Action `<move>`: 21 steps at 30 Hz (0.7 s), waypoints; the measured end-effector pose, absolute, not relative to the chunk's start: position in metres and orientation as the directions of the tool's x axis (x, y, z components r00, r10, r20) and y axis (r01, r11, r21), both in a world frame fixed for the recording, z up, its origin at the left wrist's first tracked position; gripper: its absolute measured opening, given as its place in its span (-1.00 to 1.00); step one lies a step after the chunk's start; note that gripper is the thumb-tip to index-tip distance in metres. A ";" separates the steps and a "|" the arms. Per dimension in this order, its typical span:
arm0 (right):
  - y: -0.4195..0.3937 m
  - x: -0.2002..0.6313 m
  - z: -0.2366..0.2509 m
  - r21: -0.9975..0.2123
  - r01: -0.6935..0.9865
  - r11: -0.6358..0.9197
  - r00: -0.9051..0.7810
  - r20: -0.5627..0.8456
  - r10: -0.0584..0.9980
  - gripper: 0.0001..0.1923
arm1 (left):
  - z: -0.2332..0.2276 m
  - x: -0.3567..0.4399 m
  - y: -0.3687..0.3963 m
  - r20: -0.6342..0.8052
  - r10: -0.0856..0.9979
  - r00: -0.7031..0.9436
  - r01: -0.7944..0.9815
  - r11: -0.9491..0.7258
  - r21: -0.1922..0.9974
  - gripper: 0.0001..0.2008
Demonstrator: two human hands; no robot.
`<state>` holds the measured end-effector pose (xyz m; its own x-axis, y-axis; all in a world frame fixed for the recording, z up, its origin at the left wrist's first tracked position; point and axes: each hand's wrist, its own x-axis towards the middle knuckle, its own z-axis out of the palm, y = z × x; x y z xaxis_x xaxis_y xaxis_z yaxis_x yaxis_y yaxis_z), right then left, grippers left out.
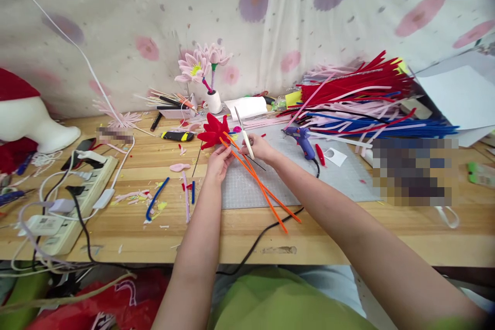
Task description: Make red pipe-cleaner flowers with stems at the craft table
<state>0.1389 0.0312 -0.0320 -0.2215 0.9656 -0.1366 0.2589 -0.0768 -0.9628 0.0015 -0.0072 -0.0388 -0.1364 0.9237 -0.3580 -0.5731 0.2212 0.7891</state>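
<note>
My left hand is closed on a red fuzzy flower made of pipe cleaners, pinching it just below the petals. Long orange pipe cleaners trail from that grip down over the grey cutting mat. A thin dark wire also sticks out between the hands. My right hand, right beside the left, is closed around white-handled scissors whose blades point up and away. Its fingertips are close to the orange strands; whether they touch them is unclear.
A blue glue gun lies on the mat, its black cord crossing the front. Bundled pipe cleaners fill the back right. Pink flowers stand in a white holder. At left are a power strip, a utility knife and scraps.
</note>
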 end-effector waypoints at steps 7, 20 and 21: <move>0.029 0.144 -0.028 -0.965 0.230 -0.123 -0.282 -0.188 0.941 -0.68 | -0.042 0.005 -0.006 -0.392 0.911 -0.125 -0.628 0.233 0.743 -0.92; 0.027 0.138 -0.027 -0.959 0.252 -0.127 -0.361 -0.215 0.908 -0.72 | -0.044 0.005 -0.005 -0.369 0.919 -0.138 -0.641 0.201 0.740 -0.88; 0.027 0.138 -0.027 -0.962 0.242 -0.129 -0.372 -0.215 0.903 -0.71 | -0.044 0.005 -0.005 -0.369 0.919 -0.139 -0.637 0.202 0.744 -0.87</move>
<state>0.1379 0.0273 -0.0265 -0.3724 0.9027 -0.2154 0.2423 -0.1294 -0.9615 0.0055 -0.0055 -0.0440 -0.1393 0.9191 -0.3686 -0.6368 0.2019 0.7441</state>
